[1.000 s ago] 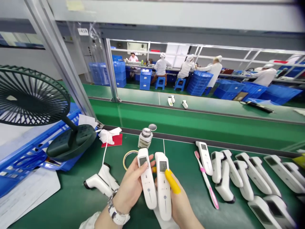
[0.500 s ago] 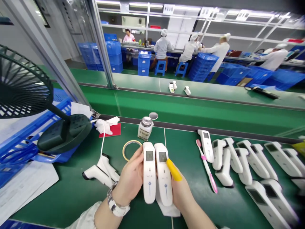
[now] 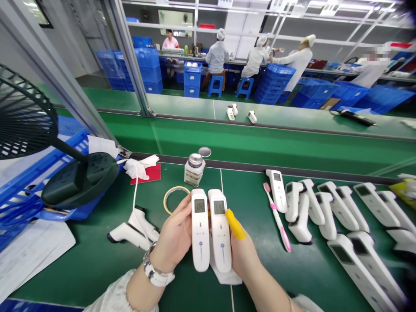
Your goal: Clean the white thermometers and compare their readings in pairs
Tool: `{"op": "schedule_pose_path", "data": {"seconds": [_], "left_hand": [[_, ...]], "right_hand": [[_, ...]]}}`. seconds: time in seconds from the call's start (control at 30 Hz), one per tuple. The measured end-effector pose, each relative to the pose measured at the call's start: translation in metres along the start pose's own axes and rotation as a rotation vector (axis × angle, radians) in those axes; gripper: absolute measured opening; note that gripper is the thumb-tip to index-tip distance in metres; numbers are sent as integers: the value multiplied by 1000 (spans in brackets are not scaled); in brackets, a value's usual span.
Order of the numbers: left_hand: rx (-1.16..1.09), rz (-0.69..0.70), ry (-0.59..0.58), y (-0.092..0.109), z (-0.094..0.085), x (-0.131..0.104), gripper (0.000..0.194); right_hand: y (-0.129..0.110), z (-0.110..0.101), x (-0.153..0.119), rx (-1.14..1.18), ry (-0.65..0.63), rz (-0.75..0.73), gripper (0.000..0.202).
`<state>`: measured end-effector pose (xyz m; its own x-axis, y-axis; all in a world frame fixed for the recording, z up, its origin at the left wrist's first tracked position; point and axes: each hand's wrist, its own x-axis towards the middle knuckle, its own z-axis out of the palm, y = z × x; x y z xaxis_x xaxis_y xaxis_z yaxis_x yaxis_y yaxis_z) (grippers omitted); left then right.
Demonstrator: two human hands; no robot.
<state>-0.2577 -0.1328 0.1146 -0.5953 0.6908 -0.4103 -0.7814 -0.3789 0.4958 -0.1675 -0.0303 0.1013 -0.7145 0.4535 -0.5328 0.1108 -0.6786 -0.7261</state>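
Two white handheld thermometers stand side by side in my hands, screens facing me. My left hand is wrapped round the left thermometer, and my right hand grips the right thermometer. A yellow cover sits on my right thumb. Dark characters show on both small grey screens. Behind the right thermometer, a piece of white cloth or paper hangs or lies partly hidden. Just beyond my left hand lies a roll of tape. A dispenser bottle with its lid up stands farther back.
Several white thermometers lie at the right, beside a pink toothbrush. More white thermometers with a cable are at the left. A dark green fan and a blue basket stand far left. Co-workers sit beyond the green barrier.
My view has shifted slightly, so the bench contents appear a little higher and farther left. Characters on both screens look darker now. Both hands keep their hold on the thermometers.
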Motion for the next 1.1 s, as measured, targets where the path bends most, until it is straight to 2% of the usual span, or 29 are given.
{"op": "schedule_pose_path", "data": {"seconds": [0.2,0.4,0.63,0.9,1.1], "left_hand": [[-19,-15,-30,2,2,1,32],[-18,-9,-28,1,3,1,31],[-11,0,-29,1,2,1,32],[6,-4,-17,1,3,0,35],[23,-12,-30,2,3,0,34]], "right_hand": [[-5,5,0,92,-75,27,40],[-6,5,0,127,-54,66,42],[-1,-2,3,118,-79,35,49],[-5,4,0,157,-145,45,38],[-4,3,1,168,-126,73,39]]}}
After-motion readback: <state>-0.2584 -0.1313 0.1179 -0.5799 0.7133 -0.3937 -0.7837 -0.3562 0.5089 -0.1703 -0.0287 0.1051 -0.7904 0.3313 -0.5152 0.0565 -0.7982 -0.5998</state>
